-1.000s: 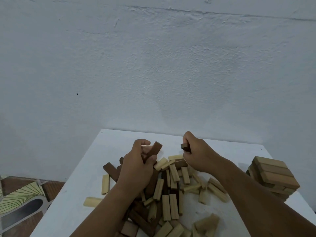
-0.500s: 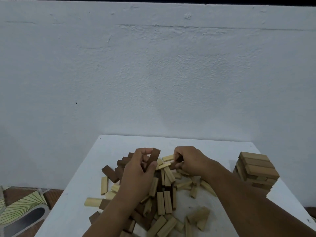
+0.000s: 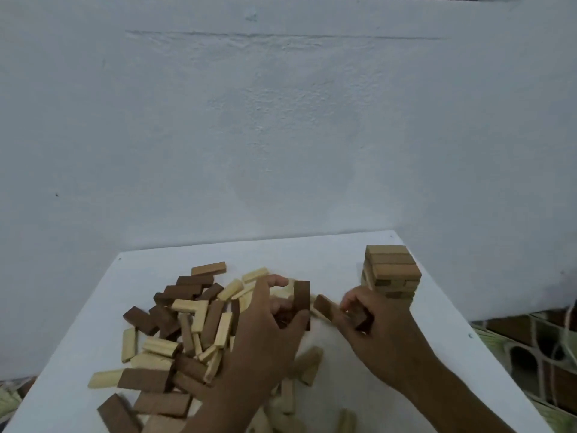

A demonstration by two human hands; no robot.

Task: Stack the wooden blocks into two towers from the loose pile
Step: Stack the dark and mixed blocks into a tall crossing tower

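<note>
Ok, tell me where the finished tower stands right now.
In the head view the tower stands at the table's far right corner, just beyond the right hand.

Table (image 3: pixel 312 254): white. Wall (image 3: pixel 281 135): pale bluish-white, rough texture. Loose pile (image 3: pixel 187 332): mix of dark brown, mid brown, pale cream blocks. Tower (image 3: pixel 392 273): tan-brown top layers, lighter tan below. Block in left hand (image 3: pixel 301 300): dark brown. Floor (image 3: pixel 530 354) at right: green-and-brown pattern.

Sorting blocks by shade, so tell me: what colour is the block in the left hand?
Dark brown block, held by the left hand; head view.
</note>
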